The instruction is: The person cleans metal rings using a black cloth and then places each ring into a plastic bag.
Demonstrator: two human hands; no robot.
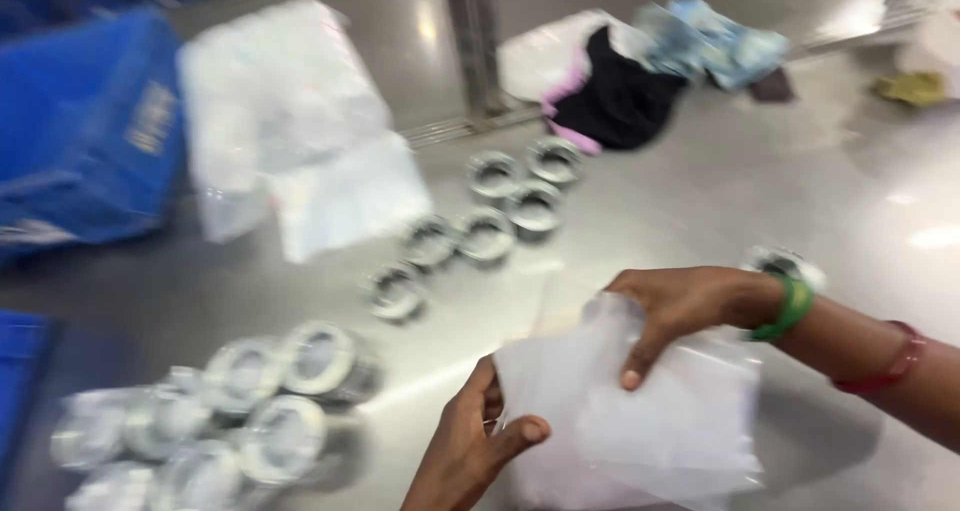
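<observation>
Plastic bag (650,421) — both hands (470,451) grip edges | metal rings (500,206) well apart

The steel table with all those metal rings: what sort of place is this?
Probably a factory packing bench. Loose metal rings lie in rows on the steel table, bagged rings are piled at the front, and both hands, left hand and right hand, hold a clear plastic bag.

Six bare metal rings (487,233), about six bagged rings (200,431), one blue crate (85,131), two hands (680,306).
</observation>
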